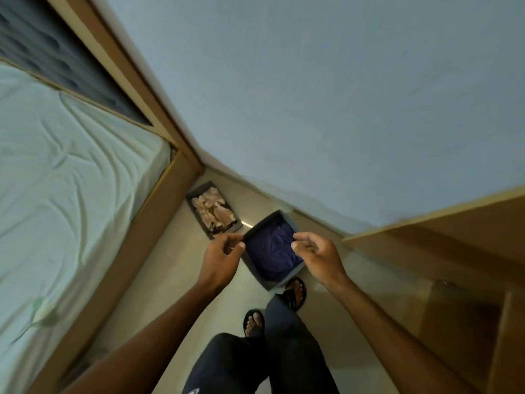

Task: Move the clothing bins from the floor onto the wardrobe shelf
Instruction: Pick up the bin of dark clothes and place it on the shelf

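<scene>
The left hand [223,253] pinches the near left corner of a grey bin [262,223] between thumb and curled fingers. The right hand [316,253] pinches the opposite rim the same way. Both arms reach forward and down, wrists slightly bent, with the bin between the hands. It holds dark blue clothes [272,248]; whether it touches the floor [170,265] is unclear. A second bin [199,189] of pale clothes [213,210] lies beyond, beside the bed [56,180]. The wardrobe [440,237] stands to the right.

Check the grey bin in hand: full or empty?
Full: crumpled navy clothing fills the grey rectangular bin; left hand and right hand pinch its rim.
</scene>
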Demonstrator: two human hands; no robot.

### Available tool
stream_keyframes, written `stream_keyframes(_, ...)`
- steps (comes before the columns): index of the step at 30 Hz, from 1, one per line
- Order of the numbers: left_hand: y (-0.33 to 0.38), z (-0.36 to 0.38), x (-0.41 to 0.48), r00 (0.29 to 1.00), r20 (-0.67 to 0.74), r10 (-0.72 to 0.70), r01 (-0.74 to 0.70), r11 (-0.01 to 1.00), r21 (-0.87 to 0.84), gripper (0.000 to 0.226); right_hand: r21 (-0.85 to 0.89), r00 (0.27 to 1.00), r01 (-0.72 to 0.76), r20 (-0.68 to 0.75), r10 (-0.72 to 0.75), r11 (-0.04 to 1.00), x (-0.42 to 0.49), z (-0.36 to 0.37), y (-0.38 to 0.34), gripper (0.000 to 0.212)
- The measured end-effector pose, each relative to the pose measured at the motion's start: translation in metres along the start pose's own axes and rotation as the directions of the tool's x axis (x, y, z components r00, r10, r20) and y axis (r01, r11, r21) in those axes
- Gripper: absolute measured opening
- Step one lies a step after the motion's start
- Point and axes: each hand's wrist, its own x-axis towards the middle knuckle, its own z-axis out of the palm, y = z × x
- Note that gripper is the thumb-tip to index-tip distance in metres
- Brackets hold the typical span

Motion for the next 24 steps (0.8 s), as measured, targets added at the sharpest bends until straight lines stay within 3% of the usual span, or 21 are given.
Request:
stream_keyframes(7, -0.1, 0.058, 0.121, 0.986, 0.116, -0.119, 0.089, 0.967, 0.237, 0.027, -0.004, 0.98, -0.198, 0.018, 0.198, 0.98, 0.108, 0.062, 0.135, 0.022)
stream_keyframes(12, -0.205, 0.106, 0.217, 0.96, 0.227, -0.166, 0.048, 0.892, 0.45, 0.026, -0.011, 0.936, -0.345, -0.076, 0.343, 0.939, 0.159, 0.112, 0.264, 0.019)
stream_keyframes(14, -0.254, 0.124, 0.253, 0.941, 0.286, -0.18, -0.012, 0.827, 0.562, 0.024, -0.037, 0.909, -0.399, -0.143, 0.39, 0.916, 0.177, 0.128, 0.316, 0.025)
stream_keyframes(17, -0.308, 0.143, 0.298, 0.911, 0.384, -0.152, -0.184, 0.682, 0.708, 0.039, -0.096, 0.868, -0.459, -0.258, 0.423, 0.883, 0.196, 0.146, 0.377, 0.029)
stream_keyframes(21, -0.346, 0.167, 0.355, 0.875, 0.472, -0.11, -0.391, 0.416, 0.821, 0.059, -0.122, 0.813, -0.545, -0.318, 0.488, 0.829, 0.218, 0.17, 0.436, 0.037)
stream_keyframes(24, -0.356, 0.19, 0.384, 0.861, 0.482, -0.163, -0.385, 0.411, 0.826, 0.061, -0.022, 0.783, -0.574, -0.309, 0.54, 0.819, 0.231, 0.188, 0.46, 0.048)
